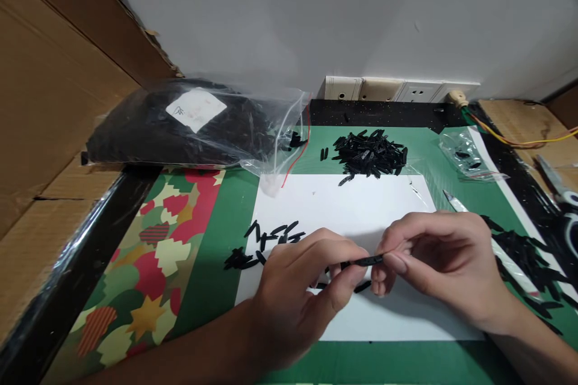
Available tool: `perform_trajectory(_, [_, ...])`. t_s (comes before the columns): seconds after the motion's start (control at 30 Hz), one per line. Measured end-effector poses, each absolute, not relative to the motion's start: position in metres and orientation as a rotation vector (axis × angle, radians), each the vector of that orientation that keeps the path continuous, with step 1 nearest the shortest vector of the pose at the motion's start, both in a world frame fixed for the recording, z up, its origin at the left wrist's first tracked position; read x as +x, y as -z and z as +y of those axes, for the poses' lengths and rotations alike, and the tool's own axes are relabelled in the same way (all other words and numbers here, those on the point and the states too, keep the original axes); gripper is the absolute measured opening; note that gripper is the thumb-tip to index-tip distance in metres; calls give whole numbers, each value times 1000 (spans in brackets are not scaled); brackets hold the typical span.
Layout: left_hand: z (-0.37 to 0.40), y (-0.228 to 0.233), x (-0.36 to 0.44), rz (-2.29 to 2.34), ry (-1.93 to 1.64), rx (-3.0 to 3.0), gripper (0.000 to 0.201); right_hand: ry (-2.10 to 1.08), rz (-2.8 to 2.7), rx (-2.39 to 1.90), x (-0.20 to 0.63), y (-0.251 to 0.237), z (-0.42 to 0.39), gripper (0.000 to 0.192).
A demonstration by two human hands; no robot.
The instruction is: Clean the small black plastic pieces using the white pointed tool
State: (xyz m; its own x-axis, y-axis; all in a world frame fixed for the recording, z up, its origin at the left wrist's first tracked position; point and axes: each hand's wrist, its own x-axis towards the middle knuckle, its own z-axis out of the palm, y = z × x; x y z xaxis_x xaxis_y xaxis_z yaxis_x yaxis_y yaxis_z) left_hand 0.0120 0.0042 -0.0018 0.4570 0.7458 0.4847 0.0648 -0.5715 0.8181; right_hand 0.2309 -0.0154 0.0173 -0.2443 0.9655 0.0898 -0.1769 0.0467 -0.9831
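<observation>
Between my two hands, over a white sheet of paper, is a small narrow black plastic piece. My left hand pinches its left end between thumb and fingers. At the other end, my right hand grips it between thumb and index finger. Whether it is one piece or two joined ones I cannot tell. Below the hands another black piece lies on the paper, partly hidden. Several loose black pieces are scattered to the left of my left hand, with a small cluster beside them.
A heap of black pieces lies behind the paper. At the back left sits a big clear bag full of dark contents. On the right are a white pen-like tool, more black pieces, a small bag and scissors.
</observation>
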Motion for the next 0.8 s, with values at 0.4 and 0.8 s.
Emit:
perform_trajectory(0.4, [2,5,14,677,-1217,1909,19,-1471,-1243,-897,230,-16,-16,14])
perform_trajectory(0.8, [4,8,15,704,-1170,1905,15,-945,-1656,-993,232,-17,-16,18])
